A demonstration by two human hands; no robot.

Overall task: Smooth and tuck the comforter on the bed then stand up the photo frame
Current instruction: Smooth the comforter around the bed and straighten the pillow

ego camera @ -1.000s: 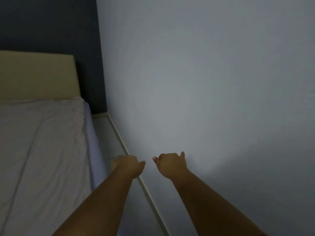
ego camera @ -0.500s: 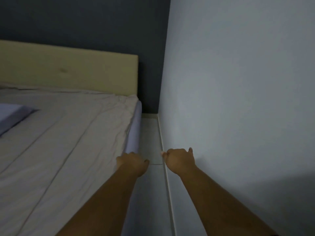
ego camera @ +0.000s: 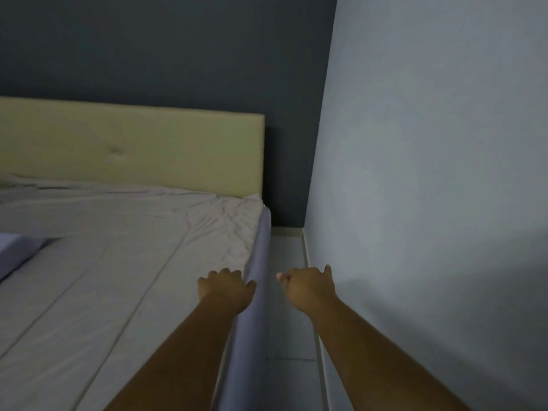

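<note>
A pale, creased comforter (ego camera: 118, 262) covers the bed, rumpled most at the far right corner (ego camera: 225, 215) by the cream headboard (ego camera: 133, 149). My left hand (ego camera: 225, 287) hovers at the bed's right edge, fingers loosely curled and holding nothing, thumb beside the lavender mattress side (ego camera: 258, 262). My right hand (ego camera: 308, 287) hangs over the floor gap between bed and wall, fingers loosely curled with nothing in them. No photo frame is in view.
A lavender pillow (ego camera: 17, 250) lies at the left edge of the bed. A narrow strip of tiled floor (ego camera: 284, 292) runs between the mattress and the pale wall (ego camera: 430, 203). A dark wall (ego camera: 163, 54) stands behind the headboard.
My view has swung left, bringing more of the bed and headboard into sight. My left hand has moved from over the floor gap to the bed's edge; both hands stay loosely curled.
</note>
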